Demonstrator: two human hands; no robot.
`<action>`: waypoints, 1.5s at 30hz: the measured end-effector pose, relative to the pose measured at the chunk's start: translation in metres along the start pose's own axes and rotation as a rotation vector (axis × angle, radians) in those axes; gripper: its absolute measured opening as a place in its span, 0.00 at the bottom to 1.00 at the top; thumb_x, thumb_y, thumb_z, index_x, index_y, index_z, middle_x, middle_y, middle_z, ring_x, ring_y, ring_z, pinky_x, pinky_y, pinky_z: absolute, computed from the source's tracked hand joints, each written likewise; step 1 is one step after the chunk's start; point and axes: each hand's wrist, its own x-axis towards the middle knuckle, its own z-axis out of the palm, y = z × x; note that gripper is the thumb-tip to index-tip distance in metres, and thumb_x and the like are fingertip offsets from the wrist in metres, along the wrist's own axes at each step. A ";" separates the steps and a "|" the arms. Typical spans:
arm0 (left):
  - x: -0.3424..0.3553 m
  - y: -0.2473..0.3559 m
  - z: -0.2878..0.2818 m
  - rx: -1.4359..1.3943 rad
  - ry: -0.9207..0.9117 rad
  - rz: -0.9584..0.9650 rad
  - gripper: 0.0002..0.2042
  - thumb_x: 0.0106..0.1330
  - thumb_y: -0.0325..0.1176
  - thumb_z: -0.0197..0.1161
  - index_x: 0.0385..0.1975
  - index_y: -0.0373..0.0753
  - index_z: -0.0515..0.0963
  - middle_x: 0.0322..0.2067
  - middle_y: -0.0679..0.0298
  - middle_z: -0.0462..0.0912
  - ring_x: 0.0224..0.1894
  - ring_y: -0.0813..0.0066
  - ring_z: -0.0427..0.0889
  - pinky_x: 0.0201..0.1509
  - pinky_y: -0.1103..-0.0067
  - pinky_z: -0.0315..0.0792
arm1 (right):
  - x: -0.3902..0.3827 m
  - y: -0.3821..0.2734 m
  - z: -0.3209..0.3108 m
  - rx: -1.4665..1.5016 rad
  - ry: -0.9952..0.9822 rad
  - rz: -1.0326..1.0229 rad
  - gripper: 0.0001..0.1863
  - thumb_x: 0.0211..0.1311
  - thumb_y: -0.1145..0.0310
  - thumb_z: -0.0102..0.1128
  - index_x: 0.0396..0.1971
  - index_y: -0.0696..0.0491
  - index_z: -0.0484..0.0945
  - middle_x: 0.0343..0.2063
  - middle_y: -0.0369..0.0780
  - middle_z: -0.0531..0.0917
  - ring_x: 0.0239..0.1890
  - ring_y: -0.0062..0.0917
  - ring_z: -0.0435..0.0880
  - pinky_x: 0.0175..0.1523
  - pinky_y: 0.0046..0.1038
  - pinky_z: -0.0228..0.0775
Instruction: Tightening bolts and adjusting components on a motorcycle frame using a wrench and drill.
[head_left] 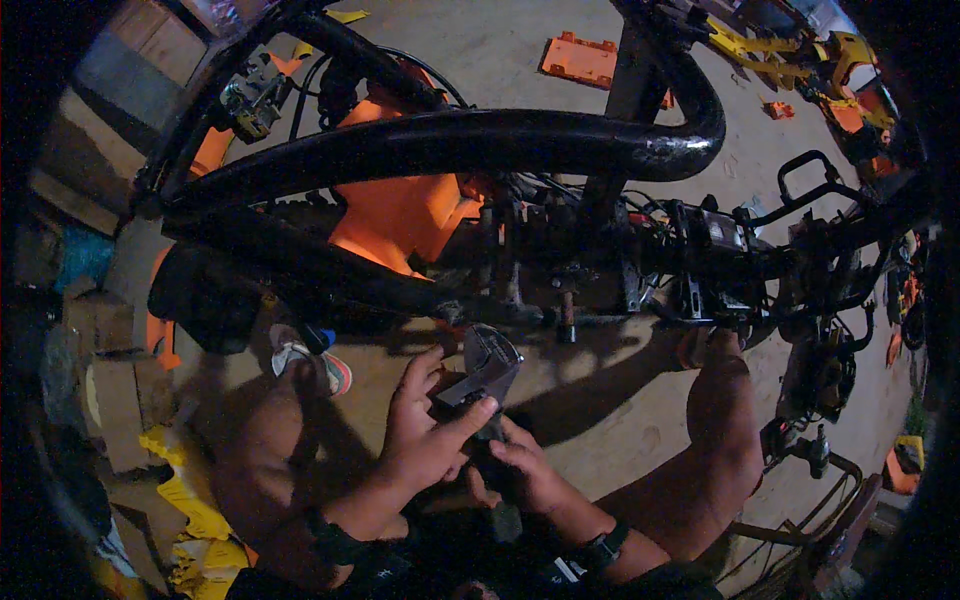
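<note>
Left hand (422, 440) pinches the adjustable wrench (490, 365) near its head; right hand (528, 468) grips the handle, closer to the body. Long axis points away from the person, head toward black frame (450, 142), contact unclear.

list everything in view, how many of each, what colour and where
adjustable wrench: one, grey, held in both hands
tubular frame: one, black, across upper middle
large panel: one, orange, within the frame
flat plate: one, orange, on floor, top centre-right
yellow parts: several, lower left
mixed parts: several, yellow and orange, upper right
boxes: several, brown, left side
floor: one, pale, beneath everything
left hand: one, bare, near wrench head
right hand: one, bare, at wrench handle
legs: two, bare, either side
</note>
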 end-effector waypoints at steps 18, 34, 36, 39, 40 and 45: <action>0.007 -0.014 -0.004 0.059 -0.023 0.038 0.28 0.59 0.30 0.63 0.57 0.37 0.56 0.40 0.59 0.76 0.35 0.78 0.76 0.29 0.83 0.71 | 0.005 0.008 -0.010 -0.007 0.005 0.024 0.28 0.58 0.55 0.51 0.53 0.56 0.58 0.30 0.46 0.77 0.16 0.25 0.73 0.17 0.21 0.61; 0.006 -0.012 -0.005 -0.001 0.030 -0.124 0.31 0.60 0.28 0.61 0.60 0.41 0.51 0.36 0.59 0.76 0.26 0.80 0.76 0.13 0.85 0.64 | 0.008 0.011 -0.006 0.076 -0.027 -0.049 0.20 0.64 0.59 0.48 0.51 0.54 0.61 0.30 0.40 0.78 0.15 0.21 0.73 0.15 0.19 0.60; 0.007 -0.011 -0.001 0.008 0.017 -0.098 0.31 0.60 0.28 0.61 0.60 0.42 0.51 0.36 0.59 0.76 0.26 0.80 0.76 0.13 0.85 0.64 | 0.006 0.009 -0.006 0.095 -0.012 -0.057 0.20 0.64 0.59 0.48 0.50 0.54 0.61 0.30 0.40 0.78 0.15 0.20 0.73 0.15 0.19 0.60; 0.008 -0.001 -0.005 -0.125 -0.007 -0.293 0.32 0.59 0.27 0.61 0.60 0.42 0.51 0.37 0.58 0.76 0.25 0.80 0.75 0.12 0.85 0.64 | 0.008 0.011 -0.009 0.105 -0.039 -0.060 0.20 0.64 0.59 0.49 0.50 0.54 0.62 0.30 0.40 0.78 0.15 0.20 0.73 0.15 0.18 0.59; 0.008 -0.006 -0.005 -0.093 -0.001 -0.223 0.32 0.59 0.27 0.62 0.60 0.42 0.51 0.36 0.59 0.75 0.24 0.80 0.75 0.12 0.85 0.63 | 0.009 0.012 -0.010 0.103 -0.054 -0.061 0.20 0.64 0.59 0.49 0.50 0.54 0.62 0.30 0.40 0.78 0.15 0.20 0.73 0.15 0.18 0.59; 0.008 -0.016 -0.004 -0.001 0.016 -0.079 0.33 0.58 0.28 0.62 0.60 0.42 0.50 0.37 0.58 0.75 0.20 0.80 0.73 0.09 0.84 0.60 | 0.008 0.009 -0.005 0.085 -0.018 -0.062 0.21 0.63 0.58 0.49 0.50 0.54 0.62 0.31 0.41 0.79 0.15 0.21 0.73 0.15 0.18 0.59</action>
